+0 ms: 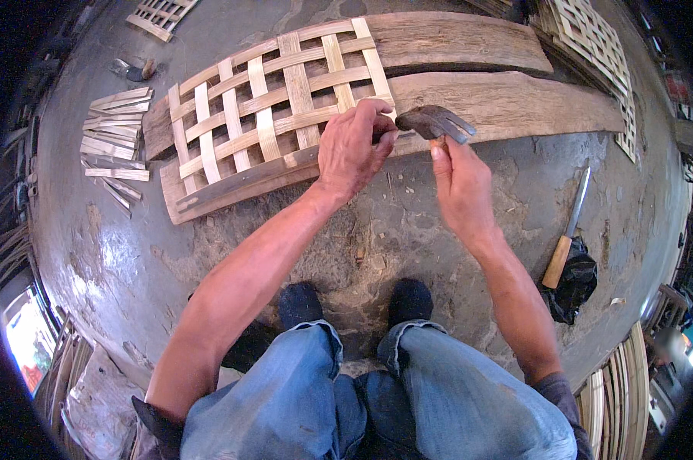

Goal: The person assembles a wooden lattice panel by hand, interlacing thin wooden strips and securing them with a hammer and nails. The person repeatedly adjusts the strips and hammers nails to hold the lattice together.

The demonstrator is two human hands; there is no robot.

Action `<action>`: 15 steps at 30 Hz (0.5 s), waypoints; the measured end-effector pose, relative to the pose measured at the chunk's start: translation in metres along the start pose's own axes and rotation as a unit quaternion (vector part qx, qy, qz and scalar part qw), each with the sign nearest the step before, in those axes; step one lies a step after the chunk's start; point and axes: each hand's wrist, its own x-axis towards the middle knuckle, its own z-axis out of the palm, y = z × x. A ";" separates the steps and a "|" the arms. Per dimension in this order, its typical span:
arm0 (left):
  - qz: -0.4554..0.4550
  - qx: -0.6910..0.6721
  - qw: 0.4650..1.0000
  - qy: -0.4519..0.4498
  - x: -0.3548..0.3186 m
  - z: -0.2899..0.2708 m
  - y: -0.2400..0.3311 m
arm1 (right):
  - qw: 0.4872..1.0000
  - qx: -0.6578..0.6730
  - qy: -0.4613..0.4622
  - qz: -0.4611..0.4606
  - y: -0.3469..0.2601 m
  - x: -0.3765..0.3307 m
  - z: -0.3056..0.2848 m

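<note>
A panel of woven pale wooden strips (263,98) lies on two rough planks (507,100), with a darker straight bar (246,184) along its near edge. My left hand (354,146) is at the panel's near right corner, its thumb and fingers drawn together in a pinch. What they hold, if anything, is too small to make out. Close to those fingers is the dark metal head of a claw hammer (438,121), its claws pointing right. My right hand (463,188) is closed round the hammer's handle just below the head; most of the handle is hidden.
Loose short strips (116,142) lie in a pile left of the planks. A long knife (572,230) with a wooden handle rests on the floor at right, partly over a black plastic bag (578,282). More woven panels (592,46) are stacked at far right. Long slats (622,391) stand lower right.
</note>
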 end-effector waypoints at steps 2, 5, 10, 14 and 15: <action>-0.007 -0.025 1.000 -0.005 -0.001 -0.002 -0.001 | 0.999 0.016 0.033 -0.013 -0.003 -0.002 -0.001; 0.011 0.011 1.000 0.004 -0.001 -0.003 -0.003 | 1.000 0.024 0.019 0.003 0.002 -0.002 0.006; 0.011 0.000 1.000 0.006 0.000 -0.003 -0.003 | 0.999 0.015 0.039 -0.022 0.000 -0.008 0.005; -0.026 -0.016 0.999 -0.014 -0.001 -0.005 0.001 | 0.999 0.003 0.049 -0.010 0.000 -0.009 0.006; -0.003 -0.002 1.000 -0.003 0.000 -0.006 0.000 | 0.997 0.003 0.071 -0.018 -0.002 -0.010 0.005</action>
